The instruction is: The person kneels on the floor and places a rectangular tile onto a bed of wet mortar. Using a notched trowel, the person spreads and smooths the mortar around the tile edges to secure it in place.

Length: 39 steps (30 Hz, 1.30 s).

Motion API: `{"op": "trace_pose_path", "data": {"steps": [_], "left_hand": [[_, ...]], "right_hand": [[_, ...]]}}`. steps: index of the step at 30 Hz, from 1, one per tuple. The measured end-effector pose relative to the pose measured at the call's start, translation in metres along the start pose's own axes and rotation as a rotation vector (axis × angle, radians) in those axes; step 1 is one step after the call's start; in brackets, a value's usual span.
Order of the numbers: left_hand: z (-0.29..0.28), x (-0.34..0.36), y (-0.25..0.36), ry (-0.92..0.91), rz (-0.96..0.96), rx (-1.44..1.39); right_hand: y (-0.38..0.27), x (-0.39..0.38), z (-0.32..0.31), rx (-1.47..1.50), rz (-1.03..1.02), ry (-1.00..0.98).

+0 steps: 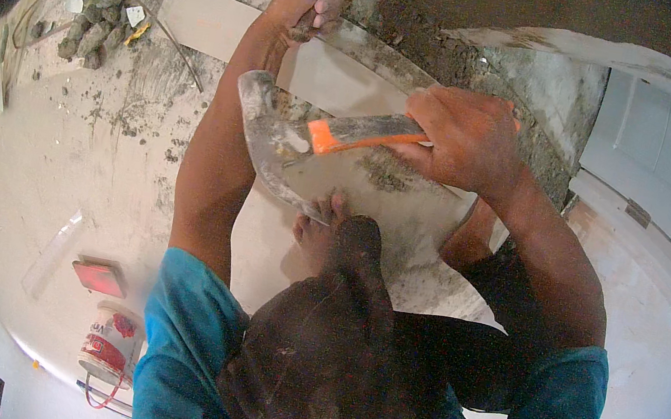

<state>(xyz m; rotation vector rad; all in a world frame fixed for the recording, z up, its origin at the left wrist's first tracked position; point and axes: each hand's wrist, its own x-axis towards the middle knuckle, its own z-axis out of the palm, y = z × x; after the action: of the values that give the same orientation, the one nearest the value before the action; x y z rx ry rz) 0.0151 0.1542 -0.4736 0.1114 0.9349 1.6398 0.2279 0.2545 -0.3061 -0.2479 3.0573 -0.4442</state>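
My right hand (467,138) is closed round the black and orange handle of a claw hammer (273,135). Its dusty metal head is raised over the floor, above my bare foot (318,237). Farther forward, my left hand (302,1) grips a short dark chisel (303,30), mostly covered by my fingers. It is held by the edge of a strip of broken, dirt-filled floor (411,26) along the wall. Beside it lies a row of pale tiles (207,21).
At the far left lies a heap of rubble (104,15) with white chips and a thin bent rod (177,51). A red flat box (100,277) and a white and red bucket (109,340) are at the lower left. A pale door (659,136) stands at right.
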Motion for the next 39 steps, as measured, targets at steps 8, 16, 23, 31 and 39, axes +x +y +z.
{"op": "trace_pose_path", "data": {"steps": [8, 16, 23, 31, 39], "left_hand": [[0.003, 0.005, 0.005, 0.057, -0.012, -0.094], [0.004, 0.000, 0.022, -0.142, -0.056, 0.120], [-0.008, 0.022, 0.007, -0.038, -0.053, -0.025], [-0.051, 0.055, -0.022, -0.006, -0.102, 0.157], [-0.031, 0.040, 0.009, 0.108, -0.032, 0.212]], "right_hand": [[-0.013, 0.026, 0.008, -0.247, 0.158, -0.293], [-0.022, 0.032, -0.001, -0.143, -0.014, -0.155], [-0.018, 0.032, 0.003, -0.045, -0.102, -0.086], [-0.030, 0.029, 0.003, -0.130, -0.042, -0.175], [-0.028, 0.033, -0.006, -0.182, 0.084, -0.250]]}}
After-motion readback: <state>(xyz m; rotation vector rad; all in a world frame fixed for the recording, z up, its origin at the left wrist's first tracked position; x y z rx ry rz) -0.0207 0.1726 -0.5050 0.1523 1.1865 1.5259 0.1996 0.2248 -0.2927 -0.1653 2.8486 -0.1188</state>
